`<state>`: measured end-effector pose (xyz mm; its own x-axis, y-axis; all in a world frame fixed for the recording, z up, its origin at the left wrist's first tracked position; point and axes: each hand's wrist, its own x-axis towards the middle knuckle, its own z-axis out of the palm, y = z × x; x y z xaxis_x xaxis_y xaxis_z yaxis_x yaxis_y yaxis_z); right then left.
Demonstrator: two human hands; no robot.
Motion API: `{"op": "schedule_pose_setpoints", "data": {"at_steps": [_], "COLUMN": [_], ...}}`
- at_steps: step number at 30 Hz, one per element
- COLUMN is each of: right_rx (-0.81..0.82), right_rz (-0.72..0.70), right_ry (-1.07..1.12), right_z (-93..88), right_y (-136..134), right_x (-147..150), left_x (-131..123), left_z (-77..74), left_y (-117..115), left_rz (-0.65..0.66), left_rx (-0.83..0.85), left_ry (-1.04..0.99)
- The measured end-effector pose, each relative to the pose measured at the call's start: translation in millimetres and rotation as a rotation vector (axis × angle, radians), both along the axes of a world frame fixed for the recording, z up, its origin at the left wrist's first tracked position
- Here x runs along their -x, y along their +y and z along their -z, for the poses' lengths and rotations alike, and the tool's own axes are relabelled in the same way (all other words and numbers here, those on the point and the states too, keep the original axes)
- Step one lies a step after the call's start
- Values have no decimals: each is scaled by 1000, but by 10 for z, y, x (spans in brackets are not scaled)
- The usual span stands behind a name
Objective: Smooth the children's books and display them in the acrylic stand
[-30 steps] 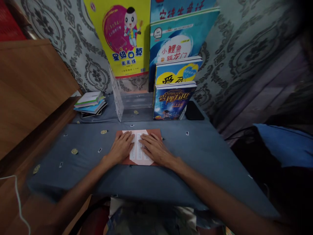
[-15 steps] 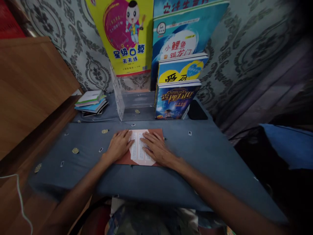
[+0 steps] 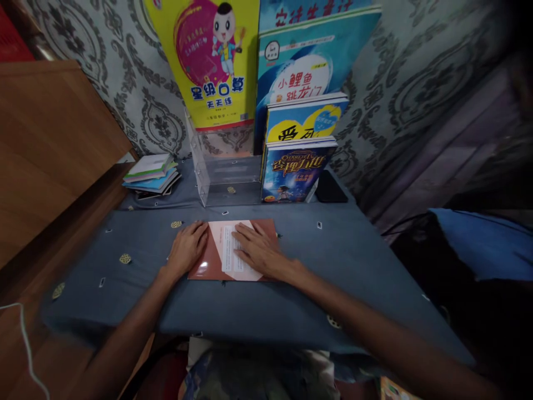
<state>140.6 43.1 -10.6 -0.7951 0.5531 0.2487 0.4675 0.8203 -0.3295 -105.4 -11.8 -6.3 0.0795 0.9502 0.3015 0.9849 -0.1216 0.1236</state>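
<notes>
White paper [image 3: 228,251] lies near the front middle of the blue cloth [image 3: 353,266], on a reddish-brown board [image 3: 207,264]. We judge the work to be partway along. The sheet's slanted left edge and angled lower corner suggest creases already pressed in, though we cannot count them. It still reads as a flat, narrow piece, not a finished shape.

At far left we see a wooden panel [image 3: 54,139] with a smooth, warm grain, and a thin white cable [image 3: 25,347] curling below it. Small gold discs [image 3: 125,258] with a lattice pattern sit scattered on the soft, matte cloth. Behind them lies a short stack of thin books [image 3: 152,173].

Our left hand [image 3: 186,248] lies palm down with fingers loosely together, gripping nothing. It rests on the board's left edge, fingertips just beside the paper's upper corner. The board is glossy and catches a glint near its lower left corner. The paper is matte, with fine printed lines running down its middle. Our right hand [image 3: 259,251] is flat as well, fingers stretched out over the right part of the paper, pressing and holding nothing.

Beyond the hands stands a clear acrylic stand [image 3: 225,178], hard-edged and see-through. A yellow book [image 3: 212,61] leans on the wall above it. Glossy blue books [image 3: 296,169] stand upright to its right, with a dark phone [image 3: 330,190] lying beside them. Grey patterned wallpaper [image 3: 416,83] closes the right side.
</notes>
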Motion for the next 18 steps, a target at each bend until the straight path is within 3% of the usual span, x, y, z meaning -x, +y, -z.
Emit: {"op": "schedule_pose_setpoints", "data": {"at_steps": [7, 18], "right_rx": [28, 41], "right_rz": [-46, 154], "right_ry": [-65, -126], "right_z": [-60, -59], "right_y": [5, 93], "right_x": [359, -241], "left_x": [6, 21], "left_z": [11, 44], "left_y": [5, 8], "left_rz": [8, -1], "left_rx": [-24, -41], "left_ry": [20, 42]}}
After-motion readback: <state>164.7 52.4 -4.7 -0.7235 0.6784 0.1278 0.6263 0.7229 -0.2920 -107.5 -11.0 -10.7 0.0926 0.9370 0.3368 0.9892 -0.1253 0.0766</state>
